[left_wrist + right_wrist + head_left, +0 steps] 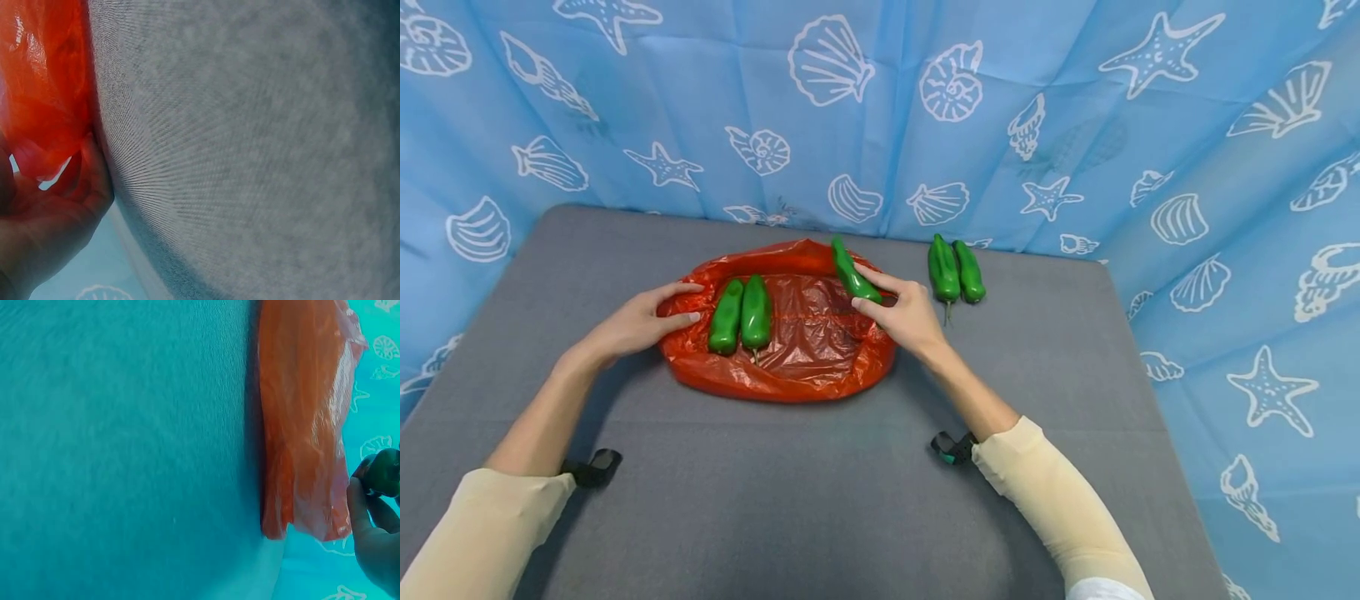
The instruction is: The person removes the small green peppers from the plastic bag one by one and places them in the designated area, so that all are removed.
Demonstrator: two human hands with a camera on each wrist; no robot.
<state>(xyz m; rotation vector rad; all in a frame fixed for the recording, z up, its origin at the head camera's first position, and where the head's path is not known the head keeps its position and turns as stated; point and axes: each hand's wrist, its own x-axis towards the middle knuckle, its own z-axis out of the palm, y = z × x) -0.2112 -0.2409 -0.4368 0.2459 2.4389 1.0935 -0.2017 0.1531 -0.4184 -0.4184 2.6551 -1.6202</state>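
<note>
A red plastic bag [805,392] lies spread wide with its rim rolled up like a shallow bowl. Two green peppers [756,312] sit side by side inside it, toward the left. My left hand [634,323] grips the bag's left rim between thumb and fingers; the left wrist view shows the hand [59,209] against the bag's red film [47,94]. Over the bag's right side, my right hand [910,315] pinches another green pepper [854,273] between thumb and fingers. That pepper's end [382,472] shows dark in the right wrist view.
Two more green peppers [943,268] lie close together on the grey table [790,500], right of the bag near the back edge. A blue curtain [880,117] with white shell prints hangs behind the table and along its right side.
</note>
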